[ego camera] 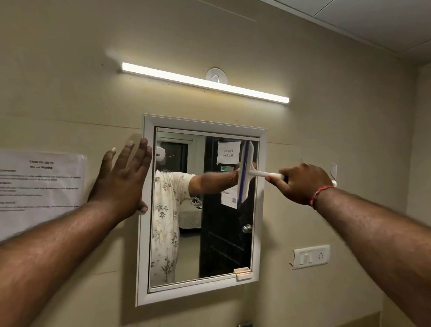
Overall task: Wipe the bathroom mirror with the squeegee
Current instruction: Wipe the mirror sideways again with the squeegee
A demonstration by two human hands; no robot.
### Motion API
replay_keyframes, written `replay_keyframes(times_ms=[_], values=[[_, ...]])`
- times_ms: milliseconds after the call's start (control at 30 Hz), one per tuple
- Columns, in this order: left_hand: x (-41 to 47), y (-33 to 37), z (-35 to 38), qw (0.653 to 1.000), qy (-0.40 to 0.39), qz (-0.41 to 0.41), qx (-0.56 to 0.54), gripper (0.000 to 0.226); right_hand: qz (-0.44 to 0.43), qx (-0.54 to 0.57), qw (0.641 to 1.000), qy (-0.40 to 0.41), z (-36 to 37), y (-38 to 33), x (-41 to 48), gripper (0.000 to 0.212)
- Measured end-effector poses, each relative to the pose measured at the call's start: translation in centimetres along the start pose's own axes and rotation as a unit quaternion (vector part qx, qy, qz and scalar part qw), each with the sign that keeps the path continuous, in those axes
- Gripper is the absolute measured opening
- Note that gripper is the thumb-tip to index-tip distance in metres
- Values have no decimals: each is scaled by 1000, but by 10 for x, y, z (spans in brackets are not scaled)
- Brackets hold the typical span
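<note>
A white-framed mirror hangs on the beige wall at the centre of the head view. A white squeegee with a blue rubber blade stands vertically against the glass near the mirror's upper right edge. My right hand grips its white handle, which sticks out to the right. My left hand lies flat with fingers spread against the mirror's left frame and the wall. The glass reflects a person in a floral shirt and a dark door.
A lit tube light runs above the mirror. A printed paper sheet is taped to the wall at the left. A white switch and socket plate sits right of the mirror, with a small white hook above it.
</note>
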State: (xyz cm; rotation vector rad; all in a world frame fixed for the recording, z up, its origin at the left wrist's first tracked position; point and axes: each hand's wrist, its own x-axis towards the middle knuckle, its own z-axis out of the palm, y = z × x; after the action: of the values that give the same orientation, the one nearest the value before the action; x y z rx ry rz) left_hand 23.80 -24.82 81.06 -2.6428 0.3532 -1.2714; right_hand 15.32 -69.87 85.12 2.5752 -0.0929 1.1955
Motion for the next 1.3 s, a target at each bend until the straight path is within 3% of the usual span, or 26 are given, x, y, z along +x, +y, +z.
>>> replay_keyframes(times_ms=[167,300,567,767,900,1300], values=[[-2,-4,-3,1000,-25,8,-4,158,-22,26,999,40,-2,-20,-3,65],[-10,-11,4,999,-21,18,-31,156,-111,97,985,89,4,-99,-19,53],[-34,-4,31,999,2,37,-34,156,-145,115,980,78,19,-205,-34,67],[-37,0,41,999,9,28,-22,155,-150,140,977,58,17,-222,-25,58],[-37,1,45,999,10,31,-29,158,-147,131,980,17,21,-226,-24,63],[-43,11,39,1000,4,18,-15,157,-139,146,979,15,32,-210,-34,66]])
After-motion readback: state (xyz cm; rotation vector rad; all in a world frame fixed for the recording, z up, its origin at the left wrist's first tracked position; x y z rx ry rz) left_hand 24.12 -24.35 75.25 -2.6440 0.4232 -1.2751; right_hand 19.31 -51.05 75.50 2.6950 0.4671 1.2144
